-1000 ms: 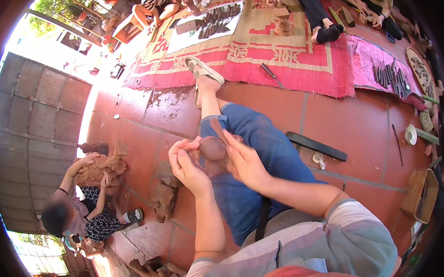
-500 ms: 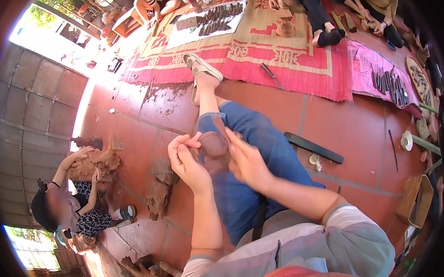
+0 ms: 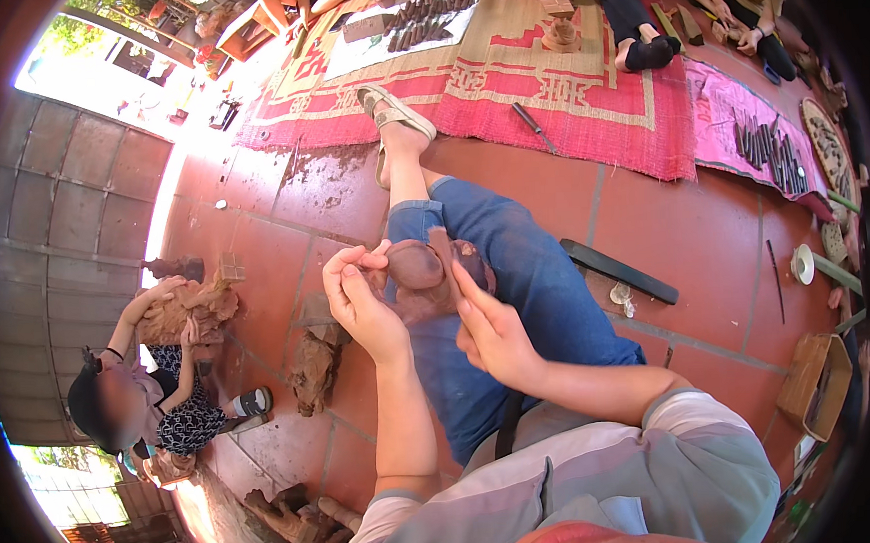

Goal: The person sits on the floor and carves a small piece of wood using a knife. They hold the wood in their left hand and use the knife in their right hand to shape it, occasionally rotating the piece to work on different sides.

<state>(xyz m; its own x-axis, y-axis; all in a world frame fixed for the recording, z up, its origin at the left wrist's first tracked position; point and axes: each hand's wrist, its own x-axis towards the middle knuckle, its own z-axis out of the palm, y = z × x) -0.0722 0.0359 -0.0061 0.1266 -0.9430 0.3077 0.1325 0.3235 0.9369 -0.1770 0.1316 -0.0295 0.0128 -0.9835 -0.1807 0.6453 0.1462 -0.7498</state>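
A rounded, dark brown carved piece (image 3: 414, 268), seemingly wood, rests over my lap against my jeans. Its lower part is lighter and partly hidden by my hands. My right hand (image 3: 497, 329) is closed around a flat brown strip (image 3: 440, 244), which stands up along the right side of the rounded part. What the strip is made of I cannot make out. My left hand (image 3: 363, 292) is at the carving's left edge, fingers curled and thumb pressed in. Whatever those fingers pinch, if anything, is hidden.
Right of my leg lies a long dark bar (image 3: 619, 271) on the tiles. A chisel-like tool (image 3: 534, 127) lies on the red mat (image 3: 585, 148); several tools cover a pink cloth (image 3: 715, 114). A co-worker (image 3: 159, 390) handles a rough wooden carving (image 3: 189, 311) at left. A wooden box (image 3: 815, 386) stands right.
My right hand and the strip have shifted slightly against the carving, and the hand is less blurred. My left hand stays at the carving's edge. The whole view has tilted a little.
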